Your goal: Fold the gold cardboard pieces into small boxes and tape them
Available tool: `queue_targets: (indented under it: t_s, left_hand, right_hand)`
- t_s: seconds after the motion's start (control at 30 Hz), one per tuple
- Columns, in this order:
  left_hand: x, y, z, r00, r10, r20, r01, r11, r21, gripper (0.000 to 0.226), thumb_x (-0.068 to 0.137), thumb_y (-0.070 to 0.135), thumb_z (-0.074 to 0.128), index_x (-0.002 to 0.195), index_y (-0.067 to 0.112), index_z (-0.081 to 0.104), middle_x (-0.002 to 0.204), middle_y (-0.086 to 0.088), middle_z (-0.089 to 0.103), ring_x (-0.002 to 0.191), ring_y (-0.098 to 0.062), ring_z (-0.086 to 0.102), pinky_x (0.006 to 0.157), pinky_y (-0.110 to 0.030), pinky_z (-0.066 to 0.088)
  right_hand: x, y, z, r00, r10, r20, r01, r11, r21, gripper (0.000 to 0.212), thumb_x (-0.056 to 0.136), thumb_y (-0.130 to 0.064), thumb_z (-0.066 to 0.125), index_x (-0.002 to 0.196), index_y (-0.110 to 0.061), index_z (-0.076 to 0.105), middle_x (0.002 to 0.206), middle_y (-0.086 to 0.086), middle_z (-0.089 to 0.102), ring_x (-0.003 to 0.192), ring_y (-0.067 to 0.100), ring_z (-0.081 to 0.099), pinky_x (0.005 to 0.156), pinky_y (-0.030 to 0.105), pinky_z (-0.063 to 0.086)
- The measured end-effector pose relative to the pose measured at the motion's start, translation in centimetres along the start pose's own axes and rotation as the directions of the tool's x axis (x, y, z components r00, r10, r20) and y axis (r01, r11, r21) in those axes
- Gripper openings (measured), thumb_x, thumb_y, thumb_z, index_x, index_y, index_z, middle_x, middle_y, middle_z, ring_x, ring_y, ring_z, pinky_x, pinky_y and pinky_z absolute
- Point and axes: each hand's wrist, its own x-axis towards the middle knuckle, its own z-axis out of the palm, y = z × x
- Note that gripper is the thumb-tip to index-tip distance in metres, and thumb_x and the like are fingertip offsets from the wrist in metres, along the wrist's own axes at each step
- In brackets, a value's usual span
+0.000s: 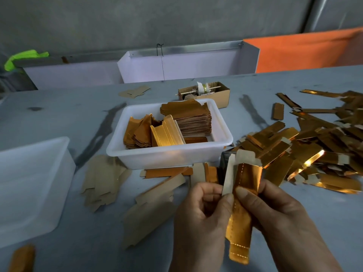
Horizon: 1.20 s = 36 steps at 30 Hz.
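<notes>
Wrists run off the lower edge, so nothing of the person shows past both hands. Left hand (200, 209) and right hand (275, 209) each pinch one gold piece (240, 209) just above the bench (59, 118): thumbs lie on its shiny, dotted-crease face, the other fingers are hidden behind it, and its plain grey-brown flap stands up at the top. A gold scrap (21, 258) at the lower left corner is blurred and cut off. Dull brown blanks (149, 209) lie face down left of the hands, their cut edges jagged. At far left a frosted tub (33, 183) is cut by the frame; what it holds cannot be made out. Right of the hands sprawls a heap of folded boxes (314, 154), long, narrow, mirror-bright, running off the right edge. Behind the hands a white plastic tray (169, 156) holds a neat stack of flat blanks (190, 118) and loose creased ones. Beyond it a small cardboard box (216, 93) holds a roll on a stick, too small to identify.
</notes>
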Motion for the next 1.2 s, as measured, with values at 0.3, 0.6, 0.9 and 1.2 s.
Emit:
queue_targets:
  t_s: [0.3, 0.6, 0.9, 1.2]
  left_hand:
    - [-0.5, -0.6, 0.9, 0.809, 0.583, 0.066, -0.508, 0.640, 0.576, 0.006, 0.083, 0.028, 0.063, 0.077, 0.028, 0.066, 0.078, 0.010, 0.058, 0.063, 0.002, 0.055, 0.054, -0.005, 0.042]
    - [-1.5, -0.6, 0.7, 0.796, 0.525, 0.303, -0.551, 0.420, 0.721, 0.028, 0.081, 0.034, 0.048, 0.073, 0.022, 0.072, 0.074, 0.005, 0.061, 0.058, -0.007, 0.058, 0.045, -0.015, 0.046]
    - [-1.7, -1.5, -2.1, 0.976, -0.076, 0.206, 0.047, 0.989, 0.139, 0.018, 0.080, 0.022, 0.072, 0.079, 0.040, 0.072, 0.082, 0.014, 0.072, 0.077, 0.005, 0.065, 0.069, -0.010, 0.050]
    - [-1.9, -1.2, -2.2, 0.959, -0.190, 0.210, 0.133, 0.957, 0.257, 0.021, 0.081, 0.011, 0.071, 0.076, 0.032, 0.070, 0.080, 0.011, 0.072, 0.074, -0.004, 0.067, 0.077, -0.030, 0.056]
  right_hand:
    - [0.1, 0.7, 0.4, 0.999, 0.044, 0.008, -0.044, 0.998, 0.052, 0.022, 0.062, -0.034, 0.063, 0.077, -0.021, 0.073, 0.079, 0.020, 0.064, 0.082, 0.034, 0.064, 0.076, 0.046, 0.055]
    - [0.0, 0.3, 0.3, 0.993, 0.100, 0.070, -0.107, 0.989, 0.099, 0.027, 0.055, -0.050, 0.061, 0.072, -0.033, 0.074, 0.072, 0.004, 0.072, 0.066, 0.010, 0.069, 0.049, 0.016, 0.051]
    - [-0.6, 2.9, 0.9, 0.979, 0.193, 0.069, -0.198, 0.977, 0.076, 0.017, 0.064, -0.038, 0.062, 0.076, -0.039, 0.074, 0.078, 0.004, 0.073, 0.077, 0.017, 0.069, 0.076, 0.035, 0.054]
    - [-0.9, 3.1, 0.9, 0.988, 0.145, 0.051, -0.141, 0.987, -0.073, 0.011, 0.080, -0.030, 0.062, 0.075, -0.025, 0.071, 0.065, -0.007, 0.067, 0.063, -0.003, 0.060, 0.054, 0.008, 0.042]
